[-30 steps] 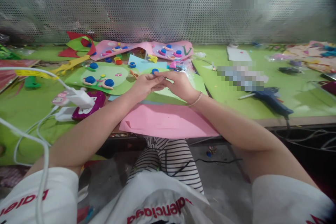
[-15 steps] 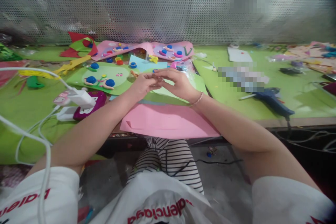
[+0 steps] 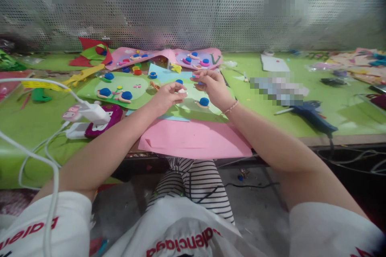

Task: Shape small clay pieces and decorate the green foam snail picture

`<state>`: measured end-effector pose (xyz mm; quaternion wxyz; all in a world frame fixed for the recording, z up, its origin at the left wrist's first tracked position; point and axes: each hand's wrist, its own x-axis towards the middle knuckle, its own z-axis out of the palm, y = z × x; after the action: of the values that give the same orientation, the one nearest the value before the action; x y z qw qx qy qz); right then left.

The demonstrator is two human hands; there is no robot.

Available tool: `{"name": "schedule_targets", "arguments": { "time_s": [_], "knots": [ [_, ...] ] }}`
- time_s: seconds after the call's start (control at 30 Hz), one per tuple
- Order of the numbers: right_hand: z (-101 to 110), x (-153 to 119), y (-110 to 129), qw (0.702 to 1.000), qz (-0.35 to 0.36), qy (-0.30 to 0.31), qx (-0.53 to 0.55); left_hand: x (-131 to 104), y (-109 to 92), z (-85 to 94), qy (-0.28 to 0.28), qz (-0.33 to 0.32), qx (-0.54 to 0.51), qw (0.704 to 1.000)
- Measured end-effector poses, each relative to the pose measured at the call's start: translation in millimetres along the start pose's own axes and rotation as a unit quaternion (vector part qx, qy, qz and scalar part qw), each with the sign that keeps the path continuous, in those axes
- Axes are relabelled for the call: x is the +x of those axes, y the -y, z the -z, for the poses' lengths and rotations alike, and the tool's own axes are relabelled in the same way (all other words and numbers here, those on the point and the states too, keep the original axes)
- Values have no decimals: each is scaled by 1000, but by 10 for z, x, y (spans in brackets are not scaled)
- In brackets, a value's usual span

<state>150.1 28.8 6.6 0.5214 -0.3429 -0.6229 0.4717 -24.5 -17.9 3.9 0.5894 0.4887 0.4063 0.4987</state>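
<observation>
My left hand (image 3: 169, 97) pinches a small white piece (image 3: 182, 92) between thumb and fingertips, too small to identify. To its right, my right hand (image 3: 212, 88) is raised a little higher, fingers bent together around a tiny pink and blue bit (image 3: 196, 76) whose kind I cannot make out. Both hands are over a green sheet (image 3: 144, 102) decorated with clay-like snails with blue shells. One snail (image 3: 204, 102) shows just below my right hand, and two more (image 3: 104, 92) are on the left half. A small brown piece (image 3: 155, 85) lies near my left knuckles.
Pink sheets (image 3: 196, 140) lie at the table's front edge. A blue glue gun (image 3: 313, 116) with a cord rests on the right. White chargers and cables (image 3: 96, 112) are on the left. A decorated pink strip (image 3: 165, 55) lies before the perforated metal panel (image 3: 169, 8).
My hands were together and have drawn apart. My right hand moved right and slightly up, uncovering the blue snail on the sheet. A white piece now shows in my left fingertips.
</observation>
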Motion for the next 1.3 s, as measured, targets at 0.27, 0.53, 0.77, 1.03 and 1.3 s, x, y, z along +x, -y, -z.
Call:
{"name": "schedule_targets", "arguments": {
  "time_s": [0.27, 0.53, 0.77, 1.03, 1.3],
  "knots": [
    [-62, -46, 43, 999, -7, 27, 37, 4, -19, -2, -9, -9, 6, 1000],
    [-53, -35, 13, 997, 57, 53, -5, 13, -21, 7, -25, 5, -4, 1000],
    [-64, -32, 16, 994, 75, 69, -25, -8, -57, -47, -23, 45, -15, 999],
    [-65, -115, 45, 957, 177, 90, -212, 11, -9, -6, -6, 20, 18, 1000],
    [-98, -173, 53, 909, 249, 187, -278, 21, -22, 22, -25, -23, 10, 999]
  ]
}}
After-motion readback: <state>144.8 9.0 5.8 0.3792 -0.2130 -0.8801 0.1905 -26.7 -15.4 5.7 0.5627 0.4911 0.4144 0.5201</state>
